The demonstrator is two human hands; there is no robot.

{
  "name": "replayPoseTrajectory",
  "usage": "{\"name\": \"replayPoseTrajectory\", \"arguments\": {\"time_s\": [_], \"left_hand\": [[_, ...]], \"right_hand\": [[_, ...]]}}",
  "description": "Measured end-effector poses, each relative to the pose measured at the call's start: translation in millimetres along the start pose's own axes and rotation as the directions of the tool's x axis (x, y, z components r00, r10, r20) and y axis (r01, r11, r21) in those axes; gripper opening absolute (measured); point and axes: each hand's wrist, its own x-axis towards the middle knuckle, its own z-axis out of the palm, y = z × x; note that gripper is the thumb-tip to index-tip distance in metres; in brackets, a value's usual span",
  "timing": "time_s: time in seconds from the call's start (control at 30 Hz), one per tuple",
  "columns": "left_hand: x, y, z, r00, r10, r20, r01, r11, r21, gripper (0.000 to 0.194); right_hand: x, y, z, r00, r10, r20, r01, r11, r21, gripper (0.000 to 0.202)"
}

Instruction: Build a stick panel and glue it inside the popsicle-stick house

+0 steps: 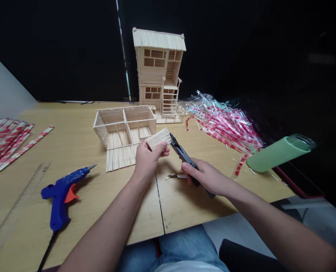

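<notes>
My left hand [149, 156] pinches a small lattice panel of thin wooden sticks [159, 138] between thumb and fingers. In my right hand [203, 174] is a pair of dark pliers [182, 153], gripped round the handles. Its jaws reach the panel's right edge; whether they bite on a stick I cannot tell. Left of the panel lies a box-shaped stick frame [125, 121] with a slatted floor [119, 153], partly behind my left hand. Below the pliers a pointed metal blade [177, 176] and a short stick piece rest on the table.
A two-storey stick house [159, 68] stands at the back. Torn clear-and-red wrappers [227, 121] are heaped at right, near a green bottle [278, 153] and a phone [299, 179]. A blue glue gun [62, 192], a clear ruler [20, 200] and wrapped sticks [9, 139] lie at left.
</notes>
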Motion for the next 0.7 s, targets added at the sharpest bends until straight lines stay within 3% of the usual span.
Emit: {"name": "replayPoseTrajectory", "arguments": {"time_s": [0.4,0.7], "left_hand": [[-2.4,8.0,1.1,0.995,0.088,-0.055,-0.083,0.993,0.086,0.025],[-3.3,9.0,2.6,0.995,0.085,-0.048,-0.079,0.99,0.117,0.024]], "right_hand": [[-2.2,1.5,1.6,1.0,-0.027,0.01,0.027,0.999,-0.02,0.058],[-3.3,-3.5,3.6,0.999,-0.035,-0.029,0.032,0.996,-0.081,0.053]]}}
